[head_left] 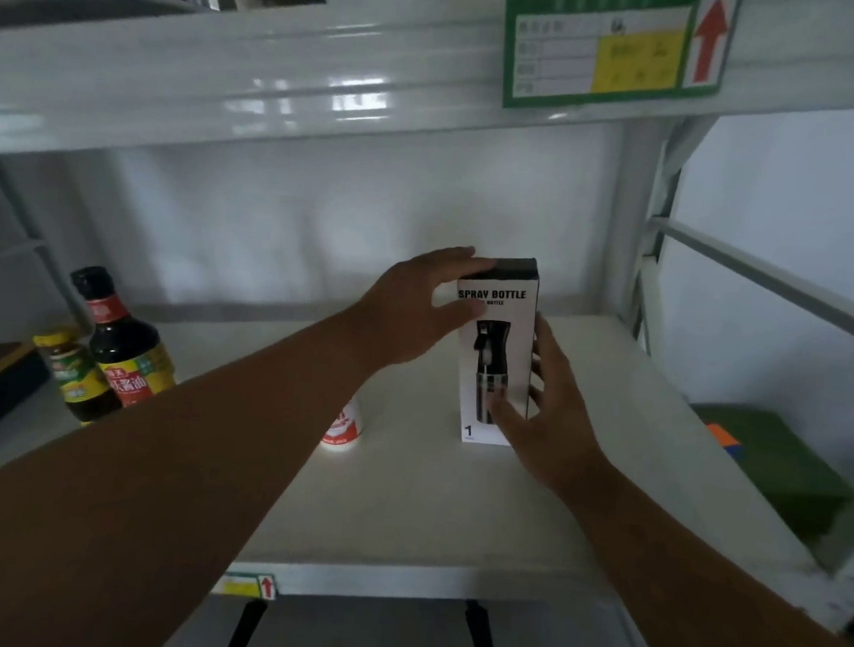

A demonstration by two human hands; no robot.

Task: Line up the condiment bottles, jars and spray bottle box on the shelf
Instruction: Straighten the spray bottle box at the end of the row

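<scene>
- Currently, white shelf (404,497) carries all task items; its bare board fills mid-frame.
- Spray bottle box (496,350) stands upright right of centre on the shelf, printed face toward camera.
- Left hand (416,307): fingers wrapped on the box's upper left edge, gripping it.
- Right hand (555,406): fingers spread against the box's lower right side, touching it.
- Dark soy sauce bottle (119,339) upright at far left, touching a yellow-labelled jar (74,374) in front.
- Small white-and-red container (344,426) partly hidden behind the left forearm.
</scene>
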